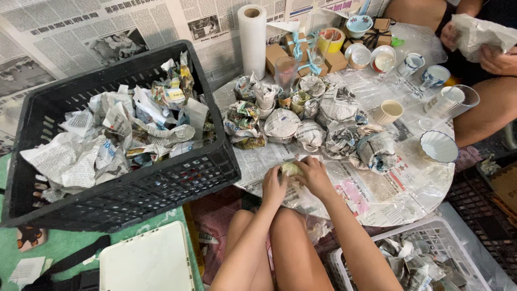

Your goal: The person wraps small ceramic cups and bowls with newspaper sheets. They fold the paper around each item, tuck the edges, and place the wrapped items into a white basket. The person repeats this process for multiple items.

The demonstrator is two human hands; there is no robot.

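A small newspaper-wrapped bundle (291, 169) sits at the round table's near edge, partly covered, crumpled and yellowish on top.

Bare forearms, bare knees; no sleeves, rings or watch visible.

The left hand (274, 186) and right hand (313, 177) close over a paper-wrapped bundle (291, 168), so what the wrapping holds cannot be told. The newspaper-wrapped bundles (301, 121) on the desk (398, 199) likewise hide their contents. Crumpled newspaper (107, 140) covers the black crate's (134, 199) floor. The white basket (431, 258) is cut off by the bottom edge. Another person's hands (487, 46) are half buried in paper, their body cropped at the top.
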